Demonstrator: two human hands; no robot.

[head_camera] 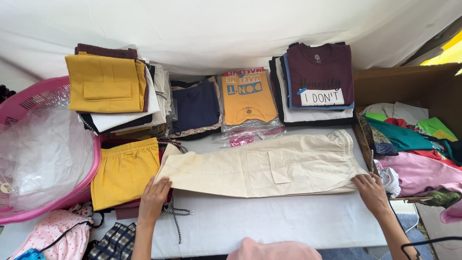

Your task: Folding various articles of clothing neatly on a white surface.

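A pair of cream trousers point(260, 166) lies folded lengthwise across the white table point(288, 221), its elastic waistband to the right. My left hand point(155, 197) rests flat on the leg end at the left, fingers apart. My right hand point(371, 191) presses on the waistband end at the right. Beside my left hand lie folded yellow shorts point(124, 171) and a black-and-white drawstring cord point(175, 212).
Stacks of folded clothes line the back: a yellow-topped pile point(107, 83), navy garment point(195, 106), orange shirt point(246, 95), maroon shirt pile point(320, 77). A pink basket point(45, 96) holding clear plastic stands left. A cardboard box point(409, 84) of loose clothes stands right.
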